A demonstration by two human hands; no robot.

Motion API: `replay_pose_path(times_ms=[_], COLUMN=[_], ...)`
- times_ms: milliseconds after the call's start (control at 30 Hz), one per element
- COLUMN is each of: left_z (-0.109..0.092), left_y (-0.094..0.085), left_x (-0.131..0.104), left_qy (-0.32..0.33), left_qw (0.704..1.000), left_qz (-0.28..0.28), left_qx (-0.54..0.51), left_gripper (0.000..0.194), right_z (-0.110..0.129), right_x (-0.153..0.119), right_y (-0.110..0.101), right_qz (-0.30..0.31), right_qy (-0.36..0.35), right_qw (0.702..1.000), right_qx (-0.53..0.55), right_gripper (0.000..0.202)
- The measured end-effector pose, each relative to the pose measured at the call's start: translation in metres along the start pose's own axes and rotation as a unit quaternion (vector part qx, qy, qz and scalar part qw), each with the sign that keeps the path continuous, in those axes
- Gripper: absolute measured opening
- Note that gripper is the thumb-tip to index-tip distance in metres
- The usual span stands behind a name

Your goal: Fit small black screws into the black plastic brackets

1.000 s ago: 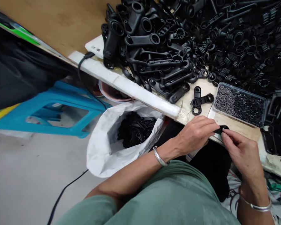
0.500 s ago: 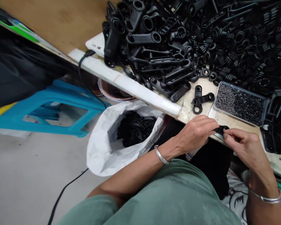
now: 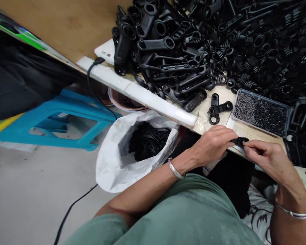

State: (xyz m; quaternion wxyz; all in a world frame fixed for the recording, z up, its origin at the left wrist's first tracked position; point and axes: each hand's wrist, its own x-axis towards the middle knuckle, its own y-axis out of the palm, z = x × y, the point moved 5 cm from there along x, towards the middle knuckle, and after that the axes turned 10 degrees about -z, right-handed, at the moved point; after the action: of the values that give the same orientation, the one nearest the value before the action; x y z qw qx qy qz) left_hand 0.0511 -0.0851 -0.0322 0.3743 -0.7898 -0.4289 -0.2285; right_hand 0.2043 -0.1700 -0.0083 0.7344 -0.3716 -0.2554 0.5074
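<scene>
Right hand (image 3: pixel 269 157) angled outward, pinch kept

My right thumb and fingertips were pinched onto the right end of a small black part (image 3: pixel 239 140); whether anything tinier sat between them, I couldn't tell. My left hand (image 3: pixel 216 143) was closed over its other end, so the part was held between both hands at the table's (image 3: pixel 224 93) near edge. Over the last second my right wrist had swung outward while the part barely shifted; I judged the fingertip work on it still under way. Just beyond my left knuckles lay two crossed black pieces (image 3: pixel 220 108), one over the other. Ahead of my right hand stood a clear box (image 3: pixel 260 127) of tiny grey bits (image 3: pixel 244 106) and black bits (image 3: pixel 271 117). Farthest off rose a heap of black parts (image 3: pixel 178 68).
</scene>
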Motion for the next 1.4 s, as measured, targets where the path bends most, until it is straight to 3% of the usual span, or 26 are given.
replay_pose_path(times_ms=[233,333,400,467,600,733,867,1067,1300,1400], left_z=[-0.001,-0.003,-0.004,-0.005,-0.006,-0.001,0.007,0.018,0.013,0.014], left_y=[-0.001,-0.003,-0.005,-0.006,-0.004,0.006,0.027,0.054,0.053,0.049], left_x=[0.005,0.007,0.009,0.013,0.034,0.064,0.085,0.095,0.097,0.097], left_qy=[0.022,0.035,0.041,0.043,0.047,0.042,0.078,0.124,0.112,0.112], left_qw=[0.999,0.998,0.997,0.996,0.991,0.975,0.963,0.947,0.935,0.941], left_qz=[-0.033,-0.039,-0.043,-0.037,0.019,0.098,0.16,0.215,0.25,0.228], left_qx=[0.031,0.045,0.051,0.062,0.125,0.193,0.2,0.207,0.225,0.224], left_gripper=[0.013,0.014,0.013,0.013,0.018,0.025,0.026,0.029,0.03,0.029], right_z=[-0.012,-0.025,-0.03,-0.028,-0.022,-0.021,-0.024,-0.027,-0.024,-0.025], right_x=[-0.002,0.004,0.013,0.025,0.051,0.065,0.067,0.062,0.063,0.062], right_y=[-0.012,-0.036,-0.054,-0.062,-0.051,-0.04,-0.039,-0.042,-0.04,-0.041], right_qz=[-0.013,-0.108,-0.186,-0.221,-0.157,-0.125,-0.116,-0.121,-0.098,-0.109], right_qy=[0.002,0.02,0.023,-0.007,-0.058,-0.048,-0.037,-0.013,0.008,0.004], right_qw=[0.999,0.994,0.981,0.964,0.933,0.912,0.915,0.922,0.924,0.928], right_qx=[0.034,0.016,-0.049,-0.149,-0.319,-0.386,-0.386,-0.367,-0.369,-0.357], right_gripper=[0.031,0.033,0.032,0.029,0.032,0.028,0.024,0.024,0.022,0.022])
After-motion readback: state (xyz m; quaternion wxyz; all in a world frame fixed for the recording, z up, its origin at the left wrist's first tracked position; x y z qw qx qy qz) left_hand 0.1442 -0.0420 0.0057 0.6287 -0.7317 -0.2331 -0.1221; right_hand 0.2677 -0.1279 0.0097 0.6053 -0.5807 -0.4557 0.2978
